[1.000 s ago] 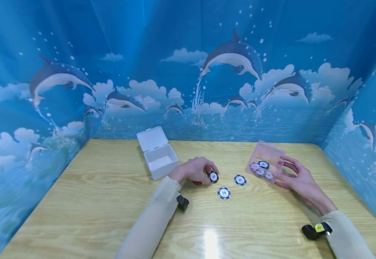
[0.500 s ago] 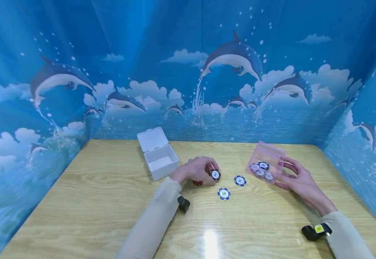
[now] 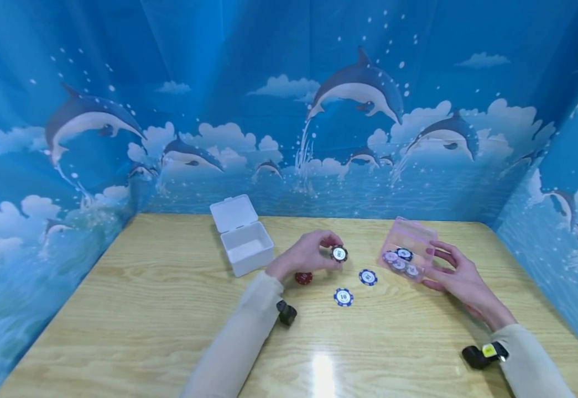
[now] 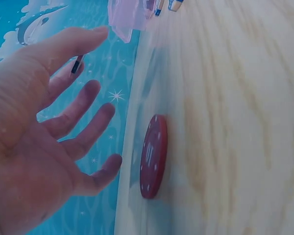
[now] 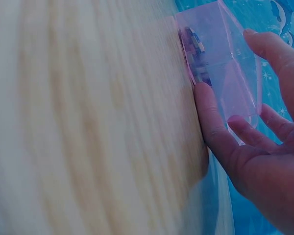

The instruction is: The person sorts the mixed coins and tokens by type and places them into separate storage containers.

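My left hand [image 3: 310, 254] pinches a black poker chip [image 3: 339, 254] between thumb and finger, raised above the table; the left wrist view shows only the chip's edge. A red poker chip [image 3: 303, 278] lies just below that hand, large in the left wrist view. Two blue poker chips [image 3: 368, 277] marked 10 lie flat to the right. My right hand [image 3: 460, 279] rests its spread, loosely bent fingertips against the right side of a see-through pink box [image 3: 416, 228]. Inside the box are a black chip [image 3: 404, 254] and several pale chips [image 3: 399, 265].
Left of the hands stands a white plastic box [image 3: 254, 264] with its lid [image 3: 233, 214] swung back. The wooden table [image 3: 134, 309] ends at a blue dolphin-print curtain [image 3: 249, 177] behind and on both sides.
My left hand has lifted the black chip off the table and carried it right and farther back, uncovering the red chip. The right hand and pink box stay in place.
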`<move>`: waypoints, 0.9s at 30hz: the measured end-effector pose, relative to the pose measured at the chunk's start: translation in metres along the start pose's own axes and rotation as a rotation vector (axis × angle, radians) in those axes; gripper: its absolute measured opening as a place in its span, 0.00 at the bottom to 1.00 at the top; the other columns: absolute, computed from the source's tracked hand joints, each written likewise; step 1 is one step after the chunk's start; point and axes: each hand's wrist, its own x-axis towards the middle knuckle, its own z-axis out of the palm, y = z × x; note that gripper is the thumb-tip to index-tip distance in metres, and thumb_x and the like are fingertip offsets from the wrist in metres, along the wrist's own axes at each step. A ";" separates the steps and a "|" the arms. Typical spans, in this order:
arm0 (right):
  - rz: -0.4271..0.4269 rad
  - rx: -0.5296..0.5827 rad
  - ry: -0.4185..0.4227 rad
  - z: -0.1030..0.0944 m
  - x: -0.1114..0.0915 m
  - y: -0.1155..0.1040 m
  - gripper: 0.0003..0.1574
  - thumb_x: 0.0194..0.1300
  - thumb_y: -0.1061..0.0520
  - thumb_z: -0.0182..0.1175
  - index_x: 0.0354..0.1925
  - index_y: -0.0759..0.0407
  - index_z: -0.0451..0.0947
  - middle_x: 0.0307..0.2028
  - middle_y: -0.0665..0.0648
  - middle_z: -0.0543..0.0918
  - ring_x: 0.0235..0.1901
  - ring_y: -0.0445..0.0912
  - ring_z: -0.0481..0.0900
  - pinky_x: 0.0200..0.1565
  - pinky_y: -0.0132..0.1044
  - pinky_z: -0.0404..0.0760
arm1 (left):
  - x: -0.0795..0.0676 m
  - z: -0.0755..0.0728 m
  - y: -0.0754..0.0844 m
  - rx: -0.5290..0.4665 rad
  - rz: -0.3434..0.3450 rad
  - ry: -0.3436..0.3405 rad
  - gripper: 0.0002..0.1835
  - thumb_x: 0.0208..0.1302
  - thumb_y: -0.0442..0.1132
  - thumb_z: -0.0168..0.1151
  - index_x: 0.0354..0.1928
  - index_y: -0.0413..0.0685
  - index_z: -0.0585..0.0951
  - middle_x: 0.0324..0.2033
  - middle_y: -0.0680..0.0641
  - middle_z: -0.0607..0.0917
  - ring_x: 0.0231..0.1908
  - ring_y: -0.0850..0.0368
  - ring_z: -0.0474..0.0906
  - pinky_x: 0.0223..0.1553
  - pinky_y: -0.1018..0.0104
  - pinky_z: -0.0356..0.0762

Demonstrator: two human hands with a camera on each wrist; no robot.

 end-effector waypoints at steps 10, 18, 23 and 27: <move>-0.019 0.020 0.000 -0.001 0.001 0.001 0.52 0.72 0.58 0.64 0.80 0.58 0.45 0.75 0.74 0.50 0.47 0.29 0.81 0.48 0.36 0.89 | 0.009 0.009 0.006 0.004 0.037 0.023 0.28 0.57 0.44 0.78 0.60 0.56 0.79 0.61 0.49 0.81 0.64 0.51 0.76 0.68 0.52 0.74; -0.015 0.029 -0.002 -0.001 0.001 0.001 0.52 0.71 0.58 0.65 0.80 0.58 0.44 0.75 0.74 0.49 0.47 0.29 0.81 0.48 0.36 0.88 | 0.015 0.019 0.010 0.001 0.062 0.052 0.27 0.57 0.43 0.77 0.59 0.55 0.80 0.62 0.48 0.80 0.64 0.50 0.75 0.68 0.52 0.74; -0.002 0.024 -0.001 0.000 0.000 0.001 0.54 0.71 0.58 0.65 0.81 0.60 0.42 0.76 0.74 0.48 0.47 0.29 0.81 0.49 0.37 0.88 | 0.020 0.026 0.013 0.006 0.066 0.081 0.26 0.56 0.44 0.78 0.58 0.58 0.81 0.63 0.48 0.78 0.65 0.48 0.74 0.67 0.51 0.74; 0.016 0.018 -0.001 0.000 0.001 0.001 0.56 0.71 0.57 0.65 0.81 0.60 0.40 0.77 0.73 0.48 0.47 0.28 0.80 0.49 0.37 0.88 | 0.024 0.032 0.019 -0.021 0.056 0.096 0.26 0.55 0.44 0.78 0.57 0.59 0.81 0.64 0.48 0.77 0.66 0.46 0.73 0.66 0.49 0.74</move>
